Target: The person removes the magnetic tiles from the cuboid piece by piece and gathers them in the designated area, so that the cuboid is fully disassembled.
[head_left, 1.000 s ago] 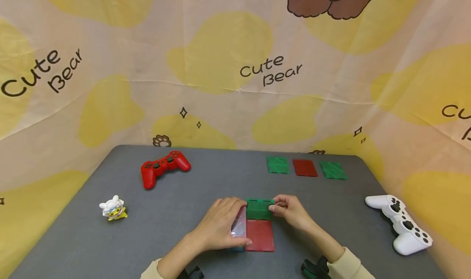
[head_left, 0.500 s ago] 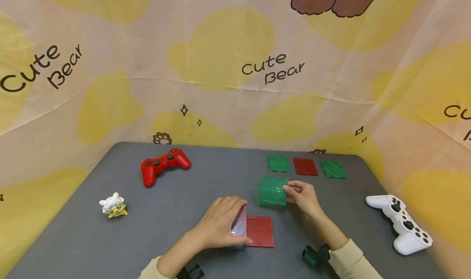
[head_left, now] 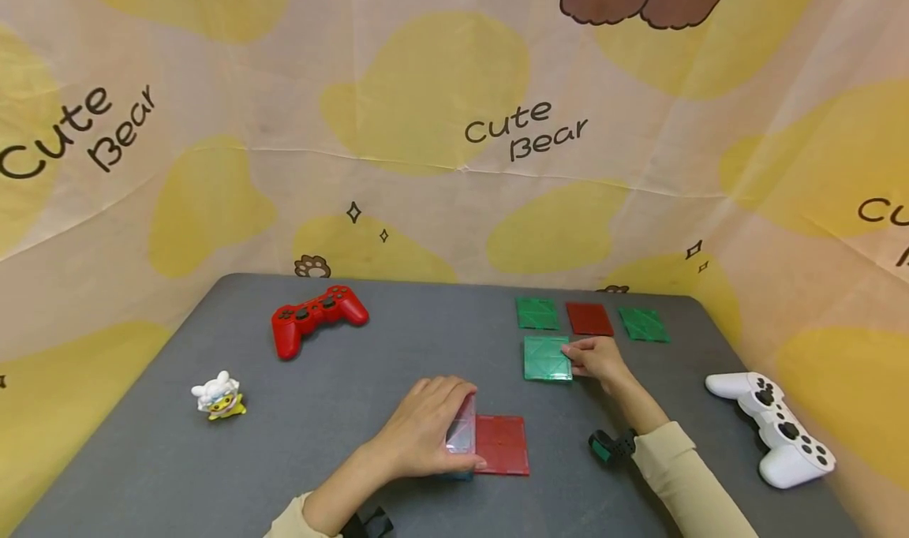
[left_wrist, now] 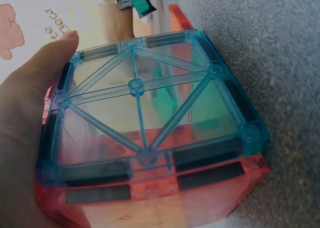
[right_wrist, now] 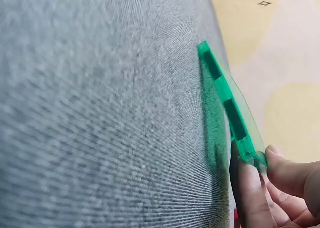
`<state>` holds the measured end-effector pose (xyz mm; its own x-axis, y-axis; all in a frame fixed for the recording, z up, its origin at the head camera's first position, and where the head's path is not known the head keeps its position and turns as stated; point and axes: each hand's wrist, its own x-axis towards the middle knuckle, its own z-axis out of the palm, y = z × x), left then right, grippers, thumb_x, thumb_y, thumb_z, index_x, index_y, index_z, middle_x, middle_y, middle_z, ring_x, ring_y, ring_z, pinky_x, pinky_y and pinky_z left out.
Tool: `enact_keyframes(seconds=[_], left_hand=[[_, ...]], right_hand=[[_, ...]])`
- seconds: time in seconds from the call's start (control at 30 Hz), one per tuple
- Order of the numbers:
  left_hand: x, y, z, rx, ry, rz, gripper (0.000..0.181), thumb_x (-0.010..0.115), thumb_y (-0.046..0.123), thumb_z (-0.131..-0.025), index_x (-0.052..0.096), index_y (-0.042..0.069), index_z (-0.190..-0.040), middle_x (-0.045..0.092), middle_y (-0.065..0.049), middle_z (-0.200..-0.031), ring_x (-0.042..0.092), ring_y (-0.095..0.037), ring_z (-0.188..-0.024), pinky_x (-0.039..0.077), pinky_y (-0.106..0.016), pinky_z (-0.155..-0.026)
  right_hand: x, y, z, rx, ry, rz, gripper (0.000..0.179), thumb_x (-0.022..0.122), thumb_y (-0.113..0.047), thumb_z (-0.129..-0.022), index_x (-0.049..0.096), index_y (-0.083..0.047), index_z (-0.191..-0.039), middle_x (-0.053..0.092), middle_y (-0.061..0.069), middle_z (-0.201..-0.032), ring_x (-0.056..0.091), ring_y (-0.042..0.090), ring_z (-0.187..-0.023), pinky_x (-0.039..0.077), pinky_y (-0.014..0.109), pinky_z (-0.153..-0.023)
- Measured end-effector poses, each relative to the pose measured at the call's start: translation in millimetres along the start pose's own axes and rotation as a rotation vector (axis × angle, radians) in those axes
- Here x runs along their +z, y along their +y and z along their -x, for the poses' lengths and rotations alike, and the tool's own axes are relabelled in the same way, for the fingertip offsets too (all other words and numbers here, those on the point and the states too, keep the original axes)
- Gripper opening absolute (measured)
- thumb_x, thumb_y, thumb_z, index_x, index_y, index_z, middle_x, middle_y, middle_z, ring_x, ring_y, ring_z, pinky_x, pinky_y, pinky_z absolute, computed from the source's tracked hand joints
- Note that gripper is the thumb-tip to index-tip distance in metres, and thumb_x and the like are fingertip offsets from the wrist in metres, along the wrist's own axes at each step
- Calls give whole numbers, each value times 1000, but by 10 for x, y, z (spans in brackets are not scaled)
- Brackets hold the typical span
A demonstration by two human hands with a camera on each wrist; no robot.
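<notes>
Green see-through square plastic tile (head_left: 545, 358) is pinched by the right hand (head_left: 596, 360); left hand (head_left: 424, 434) grips a red-and-blue plastic box (left_wrist: 136, 86).

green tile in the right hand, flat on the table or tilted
Tilted: in the right wrist view the green tile slants off the table, pinched by the right hand; cannot tell if its far edge touches.

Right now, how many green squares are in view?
3. One green square is in the right hand; a second and third lie near the far edge of the table, left and right of a red square. More may be hidden in the block the left hand holds.
</notes>
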<state>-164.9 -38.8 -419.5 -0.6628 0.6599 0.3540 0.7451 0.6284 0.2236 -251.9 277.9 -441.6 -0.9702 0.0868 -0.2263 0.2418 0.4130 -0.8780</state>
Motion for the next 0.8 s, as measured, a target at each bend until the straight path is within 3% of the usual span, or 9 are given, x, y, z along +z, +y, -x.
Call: enact_keyframes(seconds=[0.23,0.5,0.6,0.8], left_hand=[[3,-6,-7,7,9,5,75,66,64,-66,50,15,-121,54,5,-114,49,-9,-104,40,-36,-89],[4,3,-14,4,11,6,75,66,64,-66,50,15,-121,54,5,-114,49,-10,-105,40,-35,-89],[9,3,-14,6,13,2,76,66,64,-66,50,15,-121,54,5,-114,49,-10,-105,40,-35,-89],[14,4,-10,5,9,4,76,66,64,-65,50,15,-121,54,5,-114,49,-10,-105,40,-35,-89]], right_hand=[[36,-30,-40,-2,39,159,29,64,-17,-85,65,9,-98,67,16,-90,61,7,-60,53,26,-61],[57,-92,-74,-28,79,320,25,65,-17,-84,69,7,-90,65,25,-99,68,20,-64,54,39,-69],[63,-100,-79,-42,98,389,25,66,-19,-84,70,6,-86,68,23,-89,67,19,-61,53,39,-68],[89,-83,-48,-133,149,485,25,68,-19,-81,67,1,-68,63,9,-56,56,12,-48,45,29,-50]])
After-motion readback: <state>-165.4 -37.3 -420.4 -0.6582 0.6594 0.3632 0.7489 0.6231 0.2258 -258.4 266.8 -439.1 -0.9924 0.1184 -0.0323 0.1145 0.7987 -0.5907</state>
